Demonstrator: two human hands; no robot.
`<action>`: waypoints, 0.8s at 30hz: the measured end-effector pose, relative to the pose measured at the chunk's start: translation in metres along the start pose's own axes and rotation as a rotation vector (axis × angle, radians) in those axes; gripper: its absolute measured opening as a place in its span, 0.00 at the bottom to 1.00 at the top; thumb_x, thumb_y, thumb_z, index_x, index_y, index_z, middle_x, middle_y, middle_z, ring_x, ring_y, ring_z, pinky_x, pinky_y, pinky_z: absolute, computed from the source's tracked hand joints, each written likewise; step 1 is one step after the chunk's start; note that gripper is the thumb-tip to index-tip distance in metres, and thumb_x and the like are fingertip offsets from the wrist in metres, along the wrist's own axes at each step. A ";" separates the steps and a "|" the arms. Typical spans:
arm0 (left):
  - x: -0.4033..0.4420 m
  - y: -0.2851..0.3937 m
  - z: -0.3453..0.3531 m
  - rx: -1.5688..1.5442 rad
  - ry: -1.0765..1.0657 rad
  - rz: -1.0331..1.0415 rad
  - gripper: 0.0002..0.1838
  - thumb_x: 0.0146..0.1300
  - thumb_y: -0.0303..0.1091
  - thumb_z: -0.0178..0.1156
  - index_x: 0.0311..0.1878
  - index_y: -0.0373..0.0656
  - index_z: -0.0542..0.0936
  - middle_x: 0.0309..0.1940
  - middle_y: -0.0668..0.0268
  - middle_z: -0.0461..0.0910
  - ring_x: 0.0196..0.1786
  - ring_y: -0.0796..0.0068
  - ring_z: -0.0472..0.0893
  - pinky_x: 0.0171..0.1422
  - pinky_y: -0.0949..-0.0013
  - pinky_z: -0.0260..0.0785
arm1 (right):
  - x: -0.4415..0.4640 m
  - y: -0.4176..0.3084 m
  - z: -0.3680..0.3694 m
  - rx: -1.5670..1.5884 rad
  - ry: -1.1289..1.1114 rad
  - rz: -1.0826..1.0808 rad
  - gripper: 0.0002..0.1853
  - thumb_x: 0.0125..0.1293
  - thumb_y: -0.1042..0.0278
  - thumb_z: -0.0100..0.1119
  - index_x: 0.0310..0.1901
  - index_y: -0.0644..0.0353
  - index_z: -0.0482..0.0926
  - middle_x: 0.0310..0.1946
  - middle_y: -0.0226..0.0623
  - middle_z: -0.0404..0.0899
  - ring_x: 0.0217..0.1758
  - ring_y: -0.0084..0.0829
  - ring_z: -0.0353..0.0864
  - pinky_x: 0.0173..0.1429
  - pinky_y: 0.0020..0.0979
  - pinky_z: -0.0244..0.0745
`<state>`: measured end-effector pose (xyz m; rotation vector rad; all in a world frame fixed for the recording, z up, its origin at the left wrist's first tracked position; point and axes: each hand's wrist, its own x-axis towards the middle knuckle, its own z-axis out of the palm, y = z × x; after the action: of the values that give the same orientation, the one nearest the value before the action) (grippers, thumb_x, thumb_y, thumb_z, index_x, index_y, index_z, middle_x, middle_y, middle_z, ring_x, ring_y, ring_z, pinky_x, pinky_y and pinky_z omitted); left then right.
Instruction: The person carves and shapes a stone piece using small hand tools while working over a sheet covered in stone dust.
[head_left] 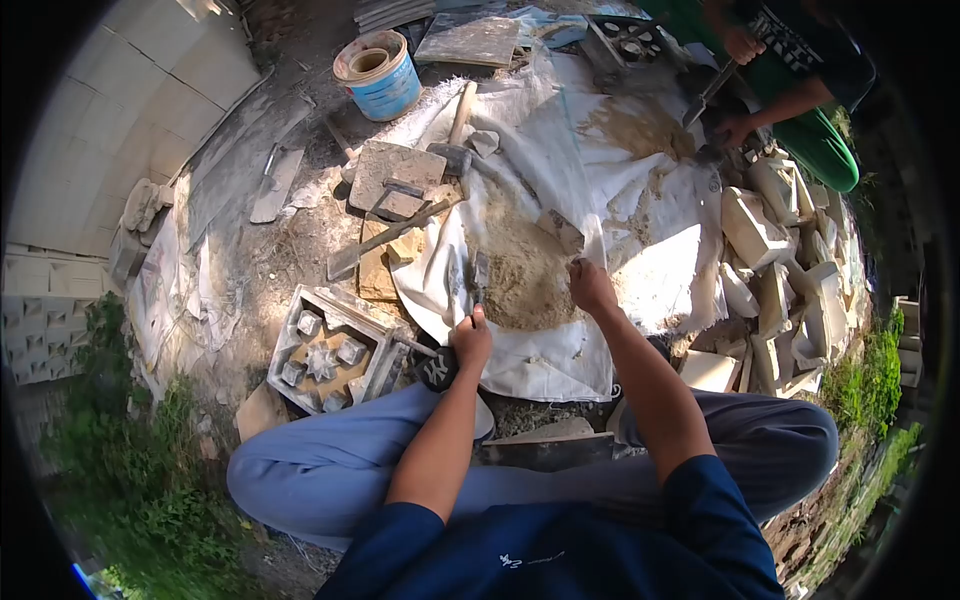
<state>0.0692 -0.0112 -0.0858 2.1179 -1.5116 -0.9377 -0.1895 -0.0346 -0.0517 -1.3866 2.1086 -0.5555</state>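
Note:
My right hand [592, 288] is closed round the handle of a trowel [562, 231], whose flat blade lies at the upper right edge of a pile of sandy powder [530, 275]. At the pile's left side, my left hand [470, 340] grips a short metal-headed tool [481, 270]; its exact kind is unclear. Under the powder is a white woven sheet [545, 370], in front of my crossed legs. Left of my left hand stands a square mould [375, 360] holding a star-shaped piece [322, 362] and several small blocks.
A sledgehammer [450, 158], a flat stone slab [385, 170] and a blue bucket [388, 88] lie beyond the mould. Pale cast pieces [755, 230] are heaped at the right. A co-worker's hands [742, 46] hold a long tool [708, 95] at the upper right.

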 end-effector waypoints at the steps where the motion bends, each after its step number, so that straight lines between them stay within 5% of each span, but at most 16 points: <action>1: -0.001 0.000 0.000 -0.002 -0.005 0.003 0.33 0.72 0.57 0.46 0.25 0.32 0.77 0.25 0.41 0.78 0.37 0.35 0.77 0.45 0.44 0.67 | 0.001 -0.003 0.003 0.036 -0.012 -0.023 0.16 0.72 0.56 0.51 0.42 0.63 0.78 0.35 0.61 0.81 0.43 0.63 0.79 0.47 0.54 0.73; 16: -0.011 0.041 -0.010 0.097 0.013 0.290 0.31 0.72 0.58 0.47 0.27 0.36 0.75 0.28 0.40 0.79 0.38 0.34 0.78 0.44 0.43 0.68 | -0.043 -0.012 0.013 0.014 -0.125 -0.053 0.15 0.71 0.56 0.52 0.41 0.61 0.77 0.34 0.58 0.81 0.41 0.62 0.80 0.45 0.56 0.74; 24: -0.014 0.056 -0.001 0.277 -0.176 0.156 0.29 0.72 0.59 0.47 0.35 0.40 0.78 0.32 0.41 0.81 0.42 0.37 0.80 0.49 0.41 0.69 | -0.035 -0.012 0.005 0.055 -0.131 0.002 0.15 0.71 0.55 0.52 0.40 0.61 0.77 0.33 0.58 0.81 0.40 0.62 0.80 0.44 0.55 0.73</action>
<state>0.0289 -0.0187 -0.0447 2.1042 -1.9648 -0.9233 -0.1672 -0.0072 -0.0410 -1.3523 1.9763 -0.5036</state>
